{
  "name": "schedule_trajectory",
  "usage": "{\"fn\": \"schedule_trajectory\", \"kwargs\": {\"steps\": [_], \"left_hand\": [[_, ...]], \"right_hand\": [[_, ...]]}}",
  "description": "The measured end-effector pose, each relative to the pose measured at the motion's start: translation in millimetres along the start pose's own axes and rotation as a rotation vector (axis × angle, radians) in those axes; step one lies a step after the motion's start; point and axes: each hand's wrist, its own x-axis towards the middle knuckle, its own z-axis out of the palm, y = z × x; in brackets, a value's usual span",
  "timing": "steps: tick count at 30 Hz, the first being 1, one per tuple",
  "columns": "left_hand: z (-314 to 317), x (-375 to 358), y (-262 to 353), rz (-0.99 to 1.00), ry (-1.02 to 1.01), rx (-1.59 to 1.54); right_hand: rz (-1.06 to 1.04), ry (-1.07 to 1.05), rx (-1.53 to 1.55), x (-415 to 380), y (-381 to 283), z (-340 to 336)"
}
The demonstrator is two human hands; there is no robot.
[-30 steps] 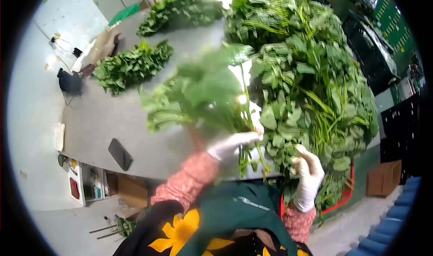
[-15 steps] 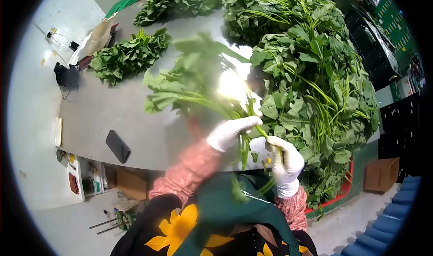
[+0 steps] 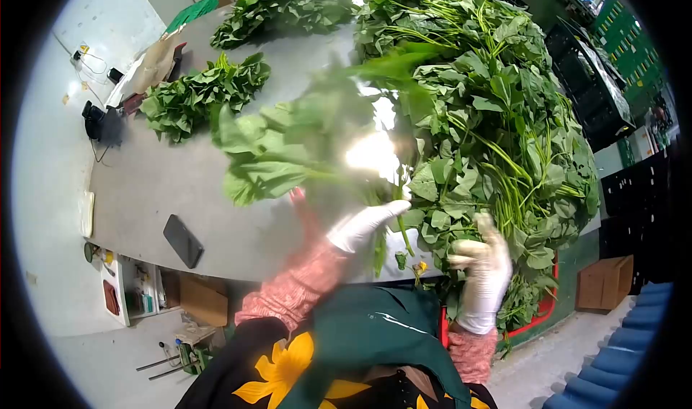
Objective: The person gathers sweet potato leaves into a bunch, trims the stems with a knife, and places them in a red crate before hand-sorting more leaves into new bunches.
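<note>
My left hand (image 3: 366,225), in a white glove, is closed around the stems of a bunch of leafy greens (image 3: 267,167). Its leaves fan out to the left over the metal table and are partly blurred. My right hand (image 3: 484,276), also gloved, has its fingers apart and holds nothing. It hovers by the near edge of a big heap of leafy greens (image 3: 497,128). A small yellowed leaf (image 3: 419,268) lies at the table's front edge between my hands.
Two tidy bundles, one nearer (image 3: 205,95) and one farther (image 3: 285,12), lie on the metal table (image 3: 137,185). A dark phone (image 3: 183,241) rests at the front left. Below stand a shelf unit and a cardboard box (image 3: 203,299); another carton (image 3: 604,284) is on the right floor.
My right hand has let go of a stem piece and moved right, its fingers spreading. The loose stem that hung before my apron is gone. My left hand keeps its bunch, swung slightly left.
</note>
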Motion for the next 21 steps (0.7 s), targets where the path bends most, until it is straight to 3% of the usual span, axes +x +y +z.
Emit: {"fn": "schedule_trajectory", "kwargs": {"steps": [1, 2, 3, 5, 7, 11, 13, 18, 19, 21], "left_hand": [[4, -2, 7, -0.079, -0.024, 0.1], [2, 0, -4, -0.13, -0.085, -0.014], [3, 1, -8, -0.181, -0.146, -0.125], [8, -4, -10, -0.091, -0.103, -0.071], [14, -14, 4, -0.18, -0.066, -0.048], [5, -2, -13, -0.021, -0.138, -0.207], [3, -2, -21, -0.049, -0.096, -0.353], [-10, 4, -20, 0.016, -0.134, -0.299], [-7, 1, -21, -0.011, 0.024, -0.326], [-9, 0, -24, 0.031, 0.012, -0.269]], "right_hand": [[0.002, -0.037, -0.15, -1, 10, 22], [-0.136, -0.166, -0.432, 3, 31, 25], [-0.143, -0.22, -0.704, 2, 28, 34], [-0.272, -0.286, -0.824, 1, 46, 41], [-0.105, -0.268, -0.562, -3, 45, 46], [-0.085, -0.214, -0.449, -5, 47, 41], [0.021, -0.178, -0.404, -7, 37, 42], [0.124, -0.151, -0.324, -4, 42, 24], [0.17, -0.156, -0.295, -3, 41, 23], [0.147, -0.142, -0.18, -4, 42, 23]]}}
